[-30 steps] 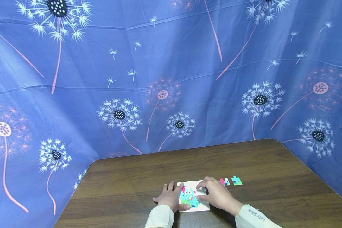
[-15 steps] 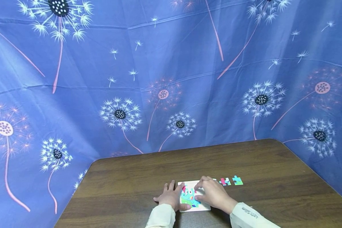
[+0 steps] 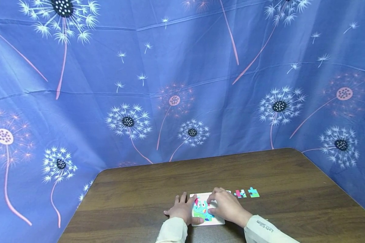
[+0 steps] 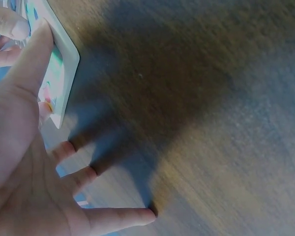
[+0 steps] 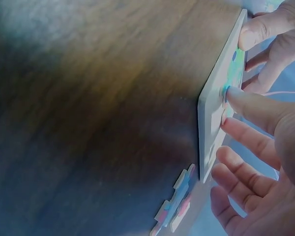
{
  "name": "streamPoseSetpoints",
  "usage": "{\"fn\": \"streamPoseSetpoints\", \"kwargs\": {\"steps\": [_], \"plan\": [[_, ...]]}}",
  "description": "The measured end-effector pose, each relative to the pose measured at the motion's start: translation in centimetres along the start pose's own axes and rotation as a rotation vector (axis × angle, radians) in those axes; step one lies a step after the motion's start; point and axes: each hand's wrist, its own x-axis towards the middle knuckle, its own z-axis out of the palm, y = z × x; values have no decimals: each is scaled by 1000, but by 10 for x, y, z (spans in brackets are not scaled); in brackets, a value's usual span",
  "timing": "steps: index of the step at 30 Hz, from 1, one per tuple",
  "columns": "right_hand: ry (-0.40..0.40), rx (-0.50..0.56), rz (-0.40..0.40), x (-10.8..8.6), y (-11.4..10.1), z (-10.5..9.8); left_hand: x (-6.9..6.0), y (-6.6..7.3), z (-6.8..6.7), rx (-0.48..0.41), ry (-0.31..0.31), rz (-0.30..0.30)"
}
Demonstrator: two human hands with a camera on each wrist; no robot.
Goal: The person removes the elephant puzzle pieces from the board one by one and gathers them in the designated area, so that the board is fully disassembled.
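Observation:
A white-framed puzzle board (image 3: 216, 221) with a blue cartoon figure lies flat on the table. The left hand (image 3: 180, 212) rests at its left side, fingers spread, its thumb on the near edge; in the left wrist view that thumb presses the board (image 4: 70, 64). Over the right half, the right hand (image 3: 229, 206) pinches a small puzzle piece (image 5: 225, 93) between thumb and index finger, down at the board's surface. The other fingers of the right hand (image 5: 280, 196) hang loosely curled. The fingers hide much of that piece.
Two loose puzzle pieces lie on the wooden table (image 3: 140, 192) right of the board: a red, white and blue one (image 3: 240, 193) and a blue-green one (image 3: 253, 192). A blue cloth (image 3: 200, 77) with dandelion prints hangs behind the table's far edge.
The right hand has shifted slightly left over the board, uncovering more of the nearer loose piece and the board's far right corner. The left hand holds its place.

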Motion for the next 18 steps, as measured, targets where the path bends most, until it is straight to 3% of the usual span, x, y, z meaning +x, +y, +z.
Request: {"fn": "streamPoseSetpoints", "kwargs": {"steps": [9, 18], "plan": [[23, 6, 20, 1, -1, 3, -1, 1, -1, 12, 10, -5], [26, -1, -22, 2, 3, 4, 1, 0, 0, 23, -8, -7]]}}
